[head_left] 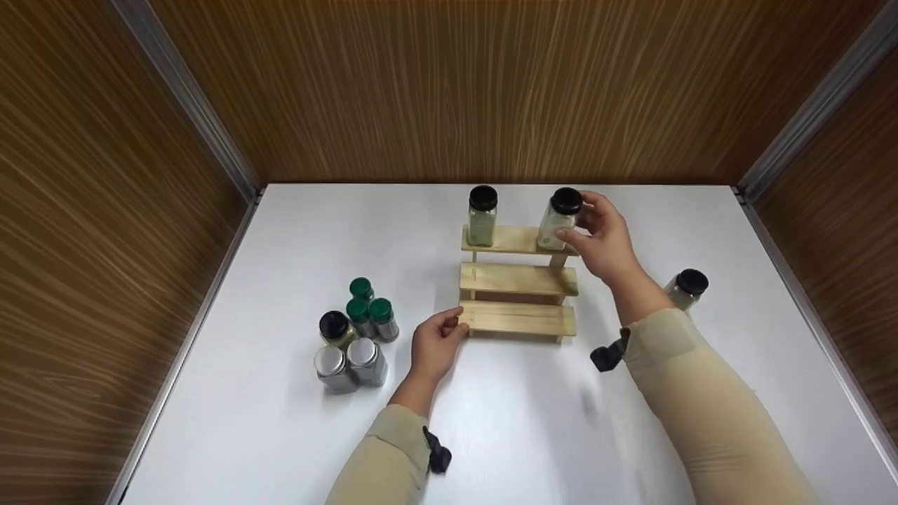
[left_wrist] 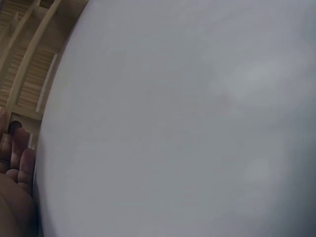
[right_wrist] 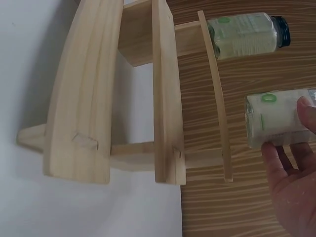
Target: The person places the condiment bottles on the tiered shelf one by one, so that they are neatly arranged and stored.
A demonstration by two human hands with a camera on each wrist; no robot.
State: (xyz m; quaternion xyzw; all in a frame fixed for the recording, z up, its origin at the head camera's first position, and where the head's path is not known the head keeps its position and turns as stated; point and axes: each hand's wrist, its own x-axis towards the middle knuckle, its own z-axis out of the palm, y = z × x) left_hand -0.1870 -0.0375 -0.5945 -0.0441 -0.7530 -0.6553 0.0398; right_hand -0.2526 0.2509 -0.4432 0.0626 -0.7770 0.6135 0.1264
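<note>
A three-tier wooden rack (head_left: pixel 518 279) stands on the white table. My right hand (head_left: pixel 605 242) grips a glass jar (head_left: pixel 554 226) with a black lid at the right end of the top tier. In the right wrist view, a small gap shows between this upright jar's base (right_wrist: pixel 254 121) and the top tier (right_wrist: pixel 217 98). A similar jar (head_left: pixel 482 221) stands on that tier's left end. My left hand (head_left: pixel 436 345) pinches the left end of the bottom tier (head_left: pixel 519 319); its fingers (left_wrist: pixel 24 163) show at the left wrist view's edge.
Left of the rack stand three green-capped jars (head_left: pixel 384 321), one black-lidded jar (head_left: pixel 338 330) and two silver-lidded jars (head_left: pixel 368 363). Another black-lidded jar (head_left: pixel 686 287) stands right of the rack, partly behind my right forearm. Wood-patterned walls (head_left: pixel 449 91) enclose the table (head_left: pixel 295 231).
</note>
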